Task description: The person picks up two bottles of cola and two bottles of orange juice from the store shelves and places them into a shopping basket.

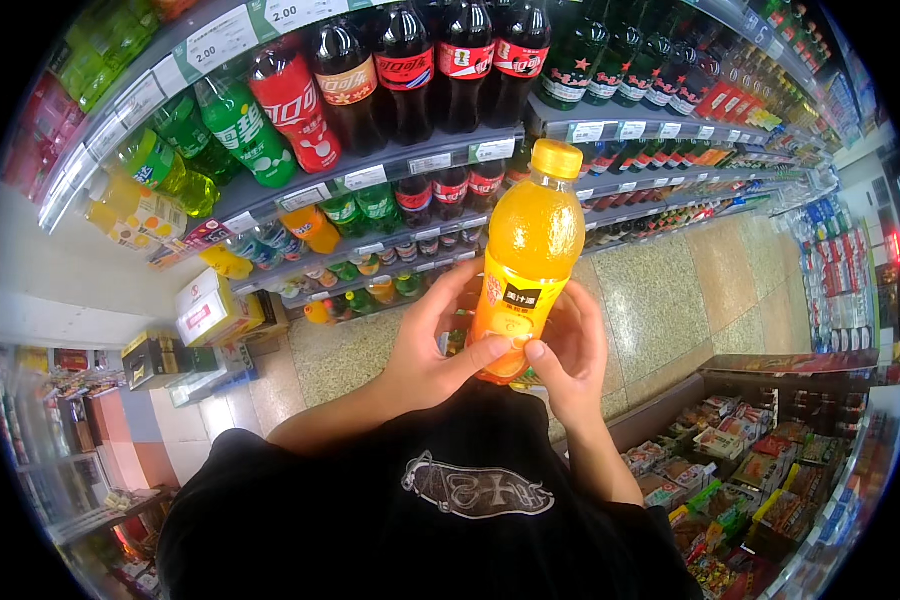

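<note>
A plastic bottle of orange juice drink (pixel 536 232) with a yellow screw cap stands tilted in front of my chest, its cap end towards the shelves. My left hand (pixel 439 337) grips its lower left side, thumb pressed on the printed label. From the other side my right hand (pixel 574 352) holds the lower part, its thumb near the left thumb. The cap looks closed. Most fingers of both hands are hidden behind the bottle.
Ahead runs a shelf (pixel 405 157) of cola (pixel 345 82), Sprite (pixel 247 131) and other bottles, with price tags. Green glass bottles (pixel 570 67) stand further right. Cartons (pixel 217 311) sit on the floor at left. A bin of packaged snacks (pixel 727 442) lies at lower right.
</note>
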Tool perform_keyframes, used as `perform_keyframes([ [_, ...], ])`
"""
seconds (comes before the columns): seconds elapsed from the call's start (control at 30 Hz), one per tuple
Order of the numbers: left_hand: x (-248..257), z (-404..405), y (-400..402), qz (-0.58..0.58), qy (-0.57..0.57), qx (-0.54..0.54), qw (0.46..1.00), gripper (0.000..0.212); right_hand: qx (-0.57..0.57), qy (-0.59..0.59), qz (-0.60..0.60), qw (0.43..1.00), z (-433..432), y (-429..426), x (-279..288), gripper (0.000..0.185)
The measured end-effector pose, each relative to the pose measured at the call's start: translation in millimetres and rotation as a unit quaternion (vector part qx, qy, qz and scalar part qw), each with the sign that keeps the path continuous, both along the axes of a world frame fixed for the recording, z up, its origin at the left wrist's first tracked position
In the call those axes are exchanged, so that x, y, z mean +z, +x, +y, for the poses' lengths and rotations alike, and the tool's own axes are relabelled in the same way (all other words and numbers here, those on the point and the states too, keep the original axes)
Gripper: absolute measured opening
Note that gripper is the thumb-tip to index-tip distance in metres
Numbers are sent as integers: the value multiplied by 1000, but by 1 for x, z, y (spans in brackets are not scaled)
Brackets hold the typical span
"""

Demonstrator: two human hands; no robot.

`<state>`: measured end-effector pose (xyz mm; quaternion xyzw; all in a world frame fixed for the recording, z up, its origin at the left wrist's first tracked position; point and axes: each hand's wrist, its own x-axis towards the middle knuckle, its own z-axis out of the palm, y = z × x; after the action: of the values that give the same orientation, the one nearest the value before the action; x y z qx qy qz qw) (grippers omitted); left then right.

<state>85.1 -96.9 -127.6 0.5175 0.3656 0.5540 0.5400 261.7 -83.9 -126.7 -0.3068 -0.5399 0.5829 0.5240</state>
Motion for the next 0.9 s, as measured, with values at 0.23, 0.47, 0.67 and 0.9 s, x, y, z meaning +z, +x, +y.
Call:
perform_keyframes([
  [0.23, 4, -4, 6, 7, -9, -6, 1000, 74, -15, -8, 19, 1000, -7, 8, -3, 63],
  [0.47, 4, -5, 6, 8, -30, -23, 999, 73, -4, -19, 24, 1000, -9, 10, -6, 63],
  [0.67, 2, -4, 9, 1, -29, -18, 999, 72, -16, -16, 21, 1000, -9, 12, -8, 64],
  [0.9, 2, -3, 4, 38, -3, -38, 999, 69, -30, -28, 39, 998, -13, 11, -9, 64],
])
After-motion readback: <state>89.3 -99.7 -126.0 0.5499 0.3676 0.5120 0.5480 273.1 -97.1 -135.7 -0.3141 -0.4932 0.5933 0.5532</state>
